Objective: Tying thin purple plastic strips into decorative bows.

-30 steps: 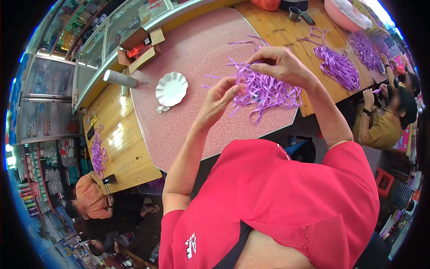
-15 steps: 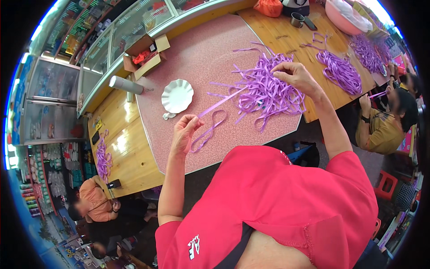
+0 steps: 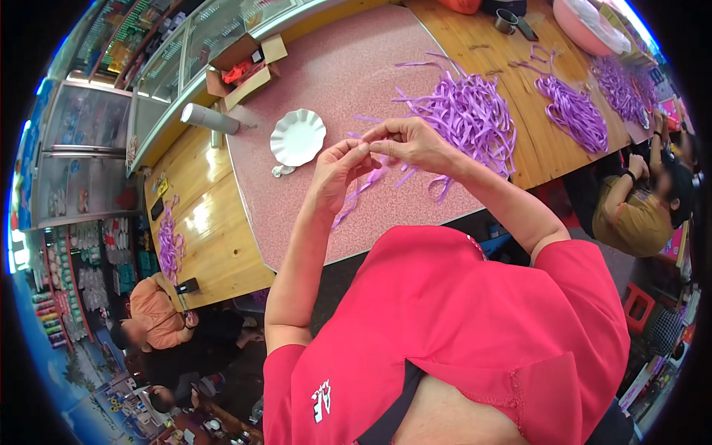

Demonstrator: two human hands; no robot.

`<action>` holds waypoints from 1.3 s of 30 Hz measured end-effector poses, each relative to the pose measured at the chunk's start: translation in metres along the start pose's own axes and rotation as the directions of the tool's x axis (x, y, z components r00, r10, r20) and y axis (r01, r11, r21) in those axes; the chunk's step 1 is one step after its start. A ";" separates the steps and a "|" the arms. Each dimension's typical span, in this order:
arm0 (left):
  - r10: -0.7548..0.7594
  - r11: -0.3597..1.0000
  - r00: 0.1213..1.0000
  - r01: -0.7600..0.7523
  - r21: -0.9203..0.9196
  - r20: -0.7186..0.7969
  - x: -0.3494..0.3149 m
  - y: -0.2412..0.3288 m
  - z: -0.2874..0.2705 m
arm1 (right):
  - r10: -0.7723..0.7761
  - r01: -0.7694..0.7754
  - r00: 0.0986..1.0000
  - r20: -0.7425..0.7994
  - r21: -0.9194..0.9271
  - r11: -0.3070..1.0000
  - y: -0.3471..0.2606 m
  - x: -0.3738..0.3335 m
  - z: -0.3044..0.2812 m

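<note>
A purple ribbon point(image 3: 374, 176) hangs below my two hands, which meet over the pink speckled tabletop. My left hand point(image 3: 338, 172) pinches the ribbon between thumb and forefinger. My right hand point(image 3: 415, 144) is closed at the same spot, fingertips touching those of the left; the bit of ribbon between them is mostly hidden. Just beyond my right hand lies a loose heap of purple ribbons point(image 3: 478, 119). A white scalloped dish point(image 3: 297, 138) stands beyond my left hand.
Near the far edge are an open cardboard box point(image 3: 248, 78) and a grey cylinder point(image 3: 210, 119). More ribbon bundles point(image 3: 575, 115) lie on the wooden table at right, with a metal mug point(image 3: 506, 21) behind. Co-workers sit at left point(image 3: 157, 311) and right point(image 3: 630, 211).
My right hand has come left and down from the ribbon heap to meet my left hand. The left hand has risen slightly to the right. The ribbon stretched between them is now slack.
</note>
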State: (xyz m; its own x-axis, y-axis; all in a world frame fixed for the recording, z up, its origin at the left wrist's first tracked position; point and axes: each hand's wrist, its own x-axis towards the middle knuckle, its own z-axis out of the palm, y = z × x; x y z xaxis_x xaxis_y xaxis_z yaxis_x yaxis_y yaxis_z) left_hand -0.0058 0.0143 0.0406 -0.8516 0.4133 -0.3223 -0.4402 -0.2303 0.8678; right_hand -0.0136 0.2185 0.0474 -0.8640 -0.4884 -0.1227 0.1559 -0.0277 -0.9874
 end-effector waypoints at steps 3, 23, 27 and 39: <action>-0.023 0.999 1.000 0.023 -0.027 0.004 -0.004 0.003 -0.006 | -0.198 0.186 0.979 -0.055 -0.170 0.968 0.004 0.001 0.002; 0.619 0.210 0.740 -0.479 0.852 0.263 -0.008 0.003 0.000 | -0.394 0.301 0.910 -0.130 -0.447 0.842 0.002 0.002 0.010; 0.599 0.038 0.692 -0.528 0.849 0.403 -0.002 -0.002 -0.004 | -0.422 0.328 0.899 -0.114 -0.461 0.824 0.000 -0.001 0.011; 0.246 0.849 0.965 -0.257 0.462 0.086 -0.006 -0.016 -0.010 | -0.243 0.184 0.965 -0.101 -0.402 0.897 -0.006 -0.013 0.015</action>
State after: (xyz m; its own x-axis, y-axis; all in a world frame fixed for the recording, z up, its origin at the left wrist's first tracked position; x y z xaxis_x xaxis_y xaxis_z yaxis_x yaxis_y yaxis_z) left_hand 0.0029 0.0065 0.0249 -0.9061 0.4179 -0.0652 -0.0231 0.1050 0.9942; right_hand 0.0038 0.2115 0.0562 -0.9197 -0.3762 0.1119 -0.2119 0.2359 -0.9484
